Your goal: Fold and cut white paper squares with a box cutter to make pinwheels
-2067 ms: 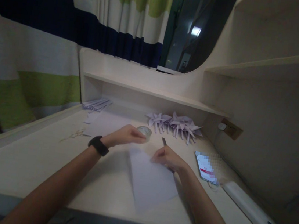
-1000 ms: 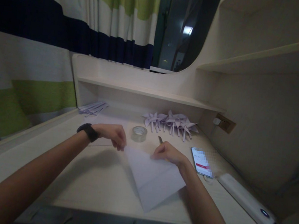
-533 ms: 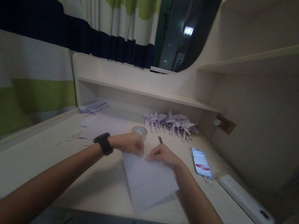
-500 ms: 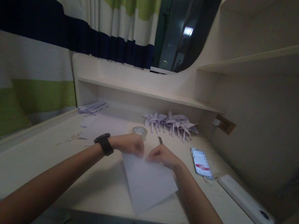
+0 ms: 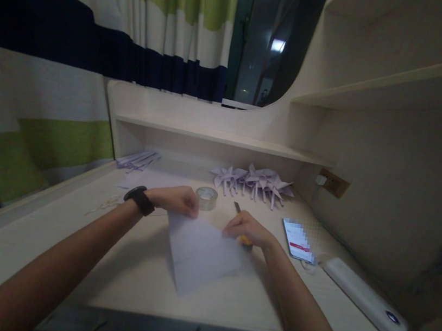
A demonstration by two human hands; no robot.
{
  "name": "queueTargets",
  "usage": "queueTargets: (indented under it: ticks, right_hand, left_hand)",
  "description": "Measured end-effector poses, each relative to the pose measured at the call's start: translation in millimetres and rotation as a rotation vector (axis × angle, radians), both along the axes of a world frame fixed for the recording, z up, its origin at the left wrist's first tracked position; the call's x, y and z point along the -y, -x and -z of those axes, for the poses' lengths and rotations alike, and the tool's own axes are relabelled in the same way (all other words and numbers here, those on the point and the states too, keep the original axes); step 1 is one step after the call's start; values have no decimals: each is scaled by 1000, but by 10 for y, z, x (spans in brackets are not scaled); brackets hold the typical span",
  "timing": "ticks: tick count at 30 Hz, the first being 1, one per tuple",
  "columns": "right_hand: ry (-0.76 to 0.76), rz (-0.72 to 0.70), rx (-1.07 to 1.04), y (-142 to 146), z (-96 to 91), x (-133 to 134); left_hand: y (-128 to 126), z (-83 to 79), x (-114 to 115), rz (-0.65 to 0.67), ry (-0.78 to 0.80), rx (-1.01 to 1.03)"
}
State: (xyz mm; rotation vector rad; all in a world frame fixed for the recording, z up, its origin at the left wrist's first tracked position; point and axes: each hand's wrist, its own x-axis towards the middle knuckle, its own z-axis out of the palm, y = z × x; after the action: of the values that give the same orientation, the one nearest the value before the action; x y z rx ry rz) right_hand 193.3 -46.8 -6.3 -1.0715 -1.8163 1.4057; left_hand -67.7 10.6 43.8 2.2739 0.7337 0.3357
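Observation:
A white sheet of paper (image 5: 200, 256) hangs tilted over the desk between my hands. My left hand (image 5: 183, 201), below a dark wristwatch, is closed on its upper left corner. At the right edge, my right hand (image 5: 247, 228) pinches the sheet between thumb and fingers. Beneath that hand lies a box cutter (image 5: 246, 240) with a yellow handle, partly covered; its blade tip pokes out beyond the knuckles. A roll of clear tape (image 5: 206, 198) rests just beyond the paper, right of my left hand.
Several paper pinwheels (image 5: 257, 181) stand at the back right. Rolled paper sticks (image 5: 138, 159) and flat sheets (image 5: 168, 173) lie at the back left, with scissors (image 5: 105, 205) nearer. To the right are a phone (image 5: 296, 239) and a white power strip (image 5: 364, 298).
The sheet has shifted left and slightly up with my left hand. My hands have moved apart, uncovering more of the tape roll and the cutter's yellow handle.

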Motion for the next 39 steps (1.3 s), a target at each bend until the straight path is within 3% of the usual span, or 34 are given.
queueTargets:
  ticks: [4,9,13,17,23,28,33,36,39]
  right_hand:
    - [7,3,-55,-195,-4,-65]
    - [-172,233,-204,-197,-2,-135]
    - [-289,125,-124,14,-38,-54]
    - [-209,-12,28,142,-36,55]
    - [-159,35,139,148,-43,117]
    - [-157,42,178,131,-102,144]
    - [-158,15,221,30,-154,136]
    - [-162,-2,240,-32,-160,110]
    - [-141,8,228,-73,-156,83]
  left_hand:
    - [388,-91,-38,-203,80,-71]
    - [616,-8,64,-262,126,-28]
    - [461,123,162,-182,107,-4]
    - [225,164,213,-30,47,24]
    - [58,152,262,61,20,37]
    - [62,178,296,36,33,4]
    - [288,197,394,18,89,-47]
    - [569,228,415,-30,244,-105]
    - [857,239,333,-118,225,-215]
